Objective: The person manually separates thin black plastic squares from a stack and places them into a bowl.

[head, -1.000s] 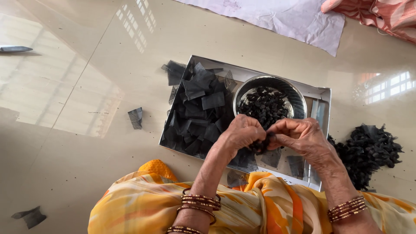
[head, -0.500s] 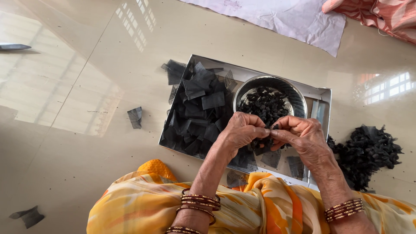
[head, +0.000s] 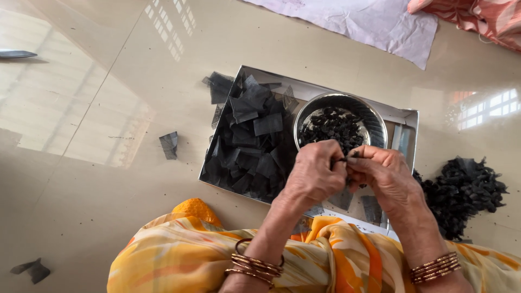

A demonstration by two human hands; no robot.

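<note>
Hands meet at the centre of the head view, just below the rim of a round steel bowl (head: 341,123) that holds a heap of small dark bits; the left hand (head: 315,174) is curled into a loose fist with thumb and forefinger pressed together on a small dark piece (head: 341,160), and the right hand (head: 386,176) closes its fingertips on the same piece from the other side, so both pinch it between them, touching. The bowl sits in the right half of a shallow silver tray (head: 408,120) on the glossy floor (head: 108,108), and the tray's left half is filled with a loose stack of black mesh squares (head: 251,141), a few spilling over its upper left edge. To the right of the tray, apart from it, lies a pile of bunched black pieces (head: 461,192). One stray square (head: 169,145) lies left of the tray, another scrap (head: 33,269) at the lower left corner. A pale cloth (head: 374,24) is spread at the top of the frame. By my judgement the step in hand is the twisting or closing of one small bundle; the next move would call for a firm, steady pinch so the mesh does not slip open, though the piece itself is too small and hidden to tell how closed it is
</note>
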